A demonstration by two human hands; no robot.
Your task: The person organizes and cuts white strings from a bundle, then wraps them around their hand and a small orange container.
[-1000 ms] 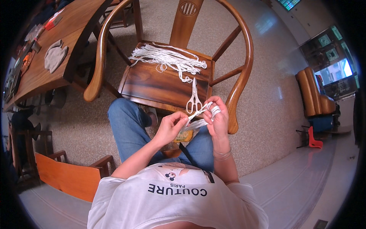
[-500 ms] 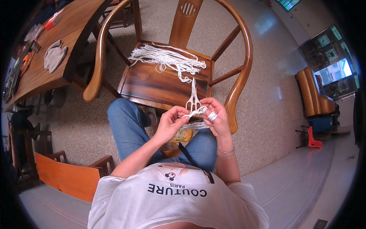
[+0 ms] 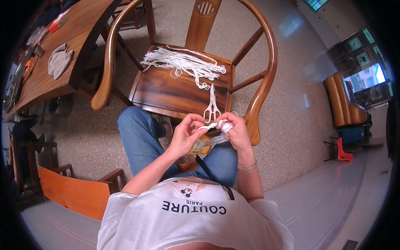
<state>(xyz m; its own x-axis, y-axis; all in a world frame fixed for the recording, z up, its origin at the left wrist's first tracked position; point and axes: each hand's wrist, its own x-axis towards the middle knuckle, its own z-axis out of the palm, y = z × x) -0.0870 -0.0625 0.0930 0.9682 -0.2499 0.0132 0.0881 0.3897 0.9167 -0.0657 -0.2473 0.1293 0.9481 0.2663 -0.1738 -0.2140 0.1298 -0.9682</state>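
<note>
White cord (image 3: 212, 126) runs between my two hands above my knees. My left hand (image 3: 186, 132) pinches one end of its knotted part between thumb and fingers. Loops of the cord wrap round the fingers of my right hand (image 3: 237, 132), whose thumb and index finger close on the strand beside the knot. Loose strands hang below the right hand, toward a yellow package. Just beyond my fingers, a pair of scissors (image 3: 212, 104) with pale handles lies at the chair seat's front edge, blades pointing away. A bundle of white cords (image 3: 183, 63) is spread across the back of the seat.
The wooden armchair (image 3: 166, 93) faces me, its curved arms rising on both sides. A wooden table (image 3: 85, 31) with a grey cloth (image 3: 60, 61) stands at the far left. An orange-brown wooden chair (image 3: 75, 191) is at the near left; a yellow package (image 3: 200, 146) sits between my knees.
The hands have drawn slightly closer along the cord, and the right fingers have shifted their grip. The hanging strands have swung left, over the yellow package. Scissors and bundle stay put.
</note>
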